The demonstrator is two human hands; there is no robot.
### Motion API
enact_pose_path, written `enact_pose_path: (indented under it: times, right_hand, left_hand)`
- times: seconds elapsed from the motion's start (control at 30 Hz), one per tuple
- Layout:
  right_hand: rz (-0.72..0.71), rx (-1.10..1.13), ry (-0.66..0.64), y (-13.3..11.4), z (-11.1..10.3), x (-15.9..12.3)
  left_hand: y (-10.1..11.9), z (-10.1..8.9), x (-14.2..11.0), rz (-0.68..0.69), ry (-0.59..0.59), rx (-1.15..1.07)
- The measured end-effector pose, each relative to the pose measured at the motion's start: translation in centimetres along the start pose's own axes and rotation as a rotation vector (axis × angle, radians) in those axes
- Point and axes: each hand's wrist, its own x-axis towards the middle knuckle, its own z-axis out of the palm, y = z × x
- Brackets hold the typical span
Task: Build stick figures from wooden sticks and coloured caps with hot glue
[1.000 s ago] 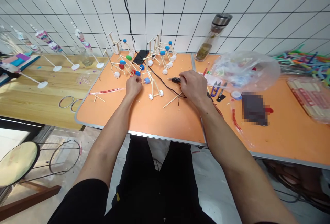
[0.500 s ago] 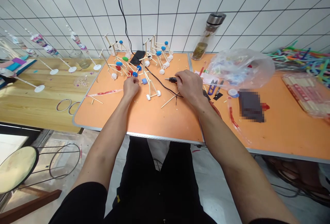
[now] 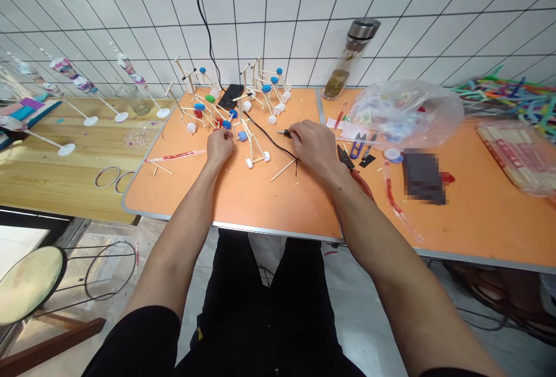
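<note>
The orange tabletop [image 3: 278, 209] carries stick frames [image 3: 266, 88], a phone [image 3: 228, 99], pliers [image 3: 346, 158] and a bottle [image 3: 341, 79].

Behind the orange table [image 3: 278, 206], which is edged in pale metal, rises a wall [image 3: 269, 6] of glossy white tiles with thin dark joints; against the table's left side stands a wooden table [image 3: 69, 183] with a yellowish, grained top, and to its right another orange surface [image 3: 456, 232] carries on beyond a metal seam. Below and left of the orange table is a stool [image 3: 32, 284] with a round, pale seat and thin dark legs, a brown wooden bar [image 3: 52, 345] lying nearer the viewer; the floor [image 3: 354, 307] beneath the orange table is pale and shiny, catching soft light.
</note>
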Motion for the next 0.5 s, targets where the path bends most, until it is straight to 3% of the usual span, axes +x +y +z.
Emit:
enact_pose_path:
  times: [0.3,0.5]
  right_hand:
    - [-0.116,-0.046,-0.143,-1.5,-0.3,-0.5]
    - [-0.133,-0.063,-0.155,-1.5,-0.1,-0.5]
  left_hand:
    - [0.4,-0.4,-0.3,-0.009,-0.005,0.012]
    - [0.6,-0.4,-0.5,-0.017,0.002,0.016]
